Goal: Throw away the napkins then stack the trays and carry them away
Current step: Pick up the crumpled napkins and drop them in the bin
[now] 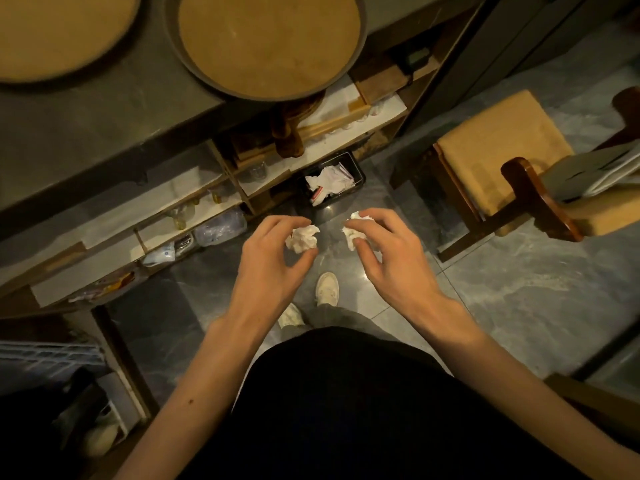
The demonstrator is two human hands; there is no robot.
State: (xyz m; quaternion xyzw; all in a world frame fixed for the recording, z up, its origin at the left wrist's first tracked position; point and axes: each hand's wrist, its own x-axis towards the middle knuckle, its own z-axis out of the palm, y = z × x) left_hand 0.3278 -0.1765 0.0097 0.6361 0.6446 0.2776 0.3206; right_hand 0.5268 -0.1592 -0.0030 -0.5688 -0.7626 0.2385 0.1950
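Note:
My left hand holds a crumpled white napkin in its fingertips. My right hand holds a second crumpled napkin. Both hands hover above the floor, just short of a small black bin that stands under the counter with white paper in it. Two round trays lie on the grey counter: one juts over the counter's edge above the bin, the other is at the far left, partly out of frame.
Open shelves with glasses and packets run under the counter. A wooden chair with a tan cushion stands at the right. My feet in white shoes stand on the grey tiled floor.

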